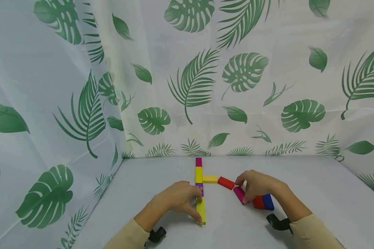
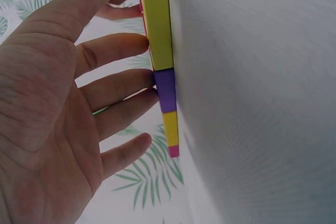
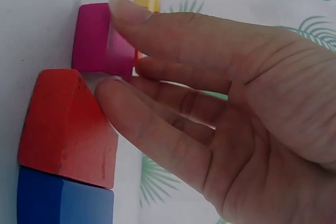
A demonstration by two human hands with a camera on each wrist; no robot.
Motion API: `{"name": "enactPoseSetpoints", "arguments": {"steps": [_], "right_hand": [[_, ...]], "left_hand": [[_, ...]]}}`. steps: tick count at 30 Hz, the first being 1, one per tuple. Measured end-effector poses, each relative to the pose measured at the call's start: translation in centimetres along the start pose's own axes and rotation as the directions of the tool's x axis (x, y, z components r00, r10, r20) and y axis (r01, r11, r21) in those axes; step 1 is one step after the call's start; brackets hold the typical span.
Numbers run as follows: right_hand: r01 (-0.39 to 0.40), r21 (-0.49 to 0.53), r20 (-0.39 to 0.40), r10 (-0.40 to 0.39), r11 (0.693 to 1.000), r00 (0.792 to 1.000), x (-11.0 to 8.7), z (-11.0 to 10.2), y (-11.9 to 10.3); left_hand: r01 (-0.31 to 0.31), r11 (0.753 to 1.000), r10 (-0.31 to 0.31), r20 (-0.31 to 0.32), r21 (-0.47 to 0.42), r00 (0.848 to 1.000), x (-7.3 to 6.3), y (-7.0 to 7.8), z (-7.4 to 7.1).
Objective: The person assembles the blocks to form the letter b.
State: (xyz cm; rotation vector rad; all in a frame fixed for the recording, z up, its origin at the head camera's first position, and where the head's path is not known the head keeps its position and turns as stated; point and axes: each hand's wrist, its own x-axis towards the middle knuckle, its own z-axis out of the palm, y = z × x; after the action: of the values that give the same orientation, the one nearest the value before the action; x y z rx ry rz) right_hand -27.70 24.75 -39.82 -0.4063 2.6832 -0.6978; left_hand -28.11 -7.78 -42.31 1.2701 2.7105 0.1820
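Observation:
A straight row of blocks runs away from me: a yellow block (image 1: 201, 211) nearest, then a purple block (image 2: 167, 93), a shorter-looking yellow block (image 1: 198, 174) and a magenta block (image 1: 198, 162) at the far end. My left hand (image 1: 177, 197) rests along the row's left side, thumb at the near yellow block and fairly straight fingertips at the purple one. From the row, a pale yellow block (image 1: 210, 179) and a tilted red block (image 1: 226, 183) branch right. My right hand (image 1: 258, 185) holds a slanted magenta block (image 3: 92, 40) between thumb and fingers, beside that red block's end.
Another red block (image 3: 68, 124) and a blue block (image 3: 68, 198) stand side by side right of the held block, close under the right hand. Leaf-patterned cloth (image 1: 199, 131) walls the table (image 1: 149, 173) at the back and sides.

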Motion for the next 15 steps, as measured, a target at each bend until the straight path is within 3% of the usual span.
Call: {"name": "enactPoseSetpoints", "arguments": {"steps": [15], "right_hand": [[0.036,-0.012,0.028,-0.036,0.999,0.999,0.15,0.1,0.14]], "left_hand": [[-0.002,1.0,0.002,-0.006,-0.001,1.0,-0.1,0.0,-0.01]]}}
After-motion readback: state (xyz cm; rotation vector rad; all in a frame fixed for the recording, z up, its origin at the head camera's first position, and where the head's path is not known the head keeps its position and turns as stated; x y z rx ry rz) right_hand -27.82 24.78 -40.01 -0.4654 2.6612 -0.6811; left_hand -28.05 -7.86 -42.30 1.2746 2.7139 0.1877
